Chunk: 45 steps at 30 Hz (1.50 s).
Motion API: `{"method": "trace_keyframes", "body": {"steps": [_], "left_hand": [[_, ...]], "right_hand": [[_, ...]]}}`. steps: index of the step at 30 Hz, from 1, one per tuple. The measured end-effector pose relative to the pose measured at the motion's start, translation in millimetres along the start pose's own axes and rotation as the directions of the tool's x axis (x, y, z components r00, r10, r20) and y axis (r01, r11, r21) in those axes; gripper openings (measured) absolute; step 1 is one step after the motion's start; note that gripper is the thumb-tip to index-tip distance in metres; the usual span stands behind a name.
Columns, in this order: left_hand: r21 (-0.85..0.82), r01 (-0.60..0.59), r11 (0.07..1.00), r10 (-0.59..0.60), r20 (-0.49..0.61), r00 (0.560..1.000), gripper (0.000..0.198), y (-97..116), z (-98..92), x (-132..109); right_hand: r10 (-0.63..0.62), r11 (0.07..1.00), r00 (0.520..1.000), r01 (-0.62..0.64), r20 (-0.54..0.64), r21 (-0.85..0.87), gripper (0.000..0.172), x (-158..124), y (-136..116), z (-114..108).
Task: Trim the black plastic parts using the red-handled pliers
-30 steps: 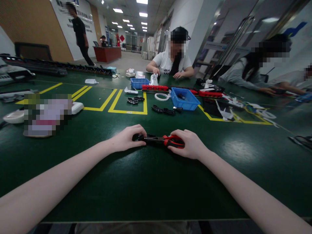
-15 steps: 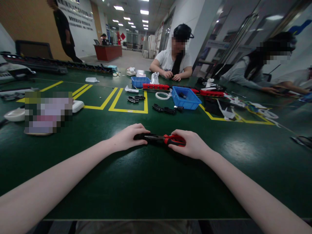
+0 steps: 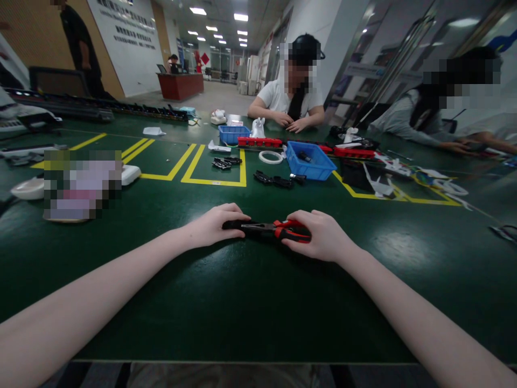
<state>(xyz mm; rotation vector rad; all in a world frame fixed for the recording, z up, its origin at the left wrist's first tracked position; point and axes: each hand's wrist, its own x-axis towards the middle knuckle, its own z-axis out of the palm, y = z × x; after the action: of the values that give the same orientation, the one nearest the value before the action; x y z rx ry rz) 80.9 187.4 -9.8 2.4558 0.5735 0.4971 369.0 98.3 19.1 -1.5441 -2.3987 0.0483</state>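
Note:
Red-handled pliers (image 3: 278,229) lie across the green table (image 3: 250,302) in front of me. My right hand (image 3: 321,237) is closed round the red handles. My left hand (image 3: 216,225) is closed on a small black part (image 3: 231,224) held at the pliers' dark jaws. Both hands rest on the table top, close together. What the jaws grip is hidden under my left fingers.
Beyond lie black parts (image 3: 273,180), a blue bin (image 3: 309,161), a smaller blue bin (image 3: 233,134), a white ring (image 3: 271,157), red strips (image 3: 259,142) and yellow floor-tape lines (image 3: 214,182). Three seated people work at the far and right sides; a person walks at far left.
My hands and the pliers stay in place with only slight shifts. The person at the far left has walked further left.

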Motion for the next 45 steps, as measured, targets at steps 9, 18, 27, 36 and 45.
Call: {"method": "trace_keyframes", "body": {"steps": [9, 18, 27, 36, 45], "left_hand": [[0.021, -0.039, 0.999, 0.039, -0.008, 0.999, 0.039, 6.4, 0.0, -0.2], [-0.008, -0.048, 0.999, 0.047, -0.041, 0.998, 0.02, 1.9, 0.0, -3.4], [-0.007, 0.011, 1.0, -0.011, -0.032, 0.999, 0.02, 7.2, -2.8, -3.6], [-0.043, -0.036, 0.998, 0.035, -0.028, 0.999, 0.014, 7.2, -2.5, -2.6], [-0.134, -0.061, 0.989, 0.056, -0.041, 0.998, 0.009, 8.1, -4.9, 3.3]], "right_hand": [[-0.075, 0.997, 0.997, 0.075, -0.014, -0.033, 0.038, -0.4, 5.5, -2.7], [-0.124, 0.989, 0.991, 0.12, -0.043, -0.083, 0.045, -1.9, 12.8, 0.6], [-0.133, 0.989, 0.991, 0.131, -0.024, -0.065, 0.053, 0.4, 14.9, 0.8], [-0.138, 0.971, 0.987, 0.119, -0.079, -0.209, 0.039, 4.8, 15.2, 2.2], [-0.235, 0.953, 0.955, 0.191, -0.181, -0.234, 0.038, 15.0, 41.1, 8.1]]}}
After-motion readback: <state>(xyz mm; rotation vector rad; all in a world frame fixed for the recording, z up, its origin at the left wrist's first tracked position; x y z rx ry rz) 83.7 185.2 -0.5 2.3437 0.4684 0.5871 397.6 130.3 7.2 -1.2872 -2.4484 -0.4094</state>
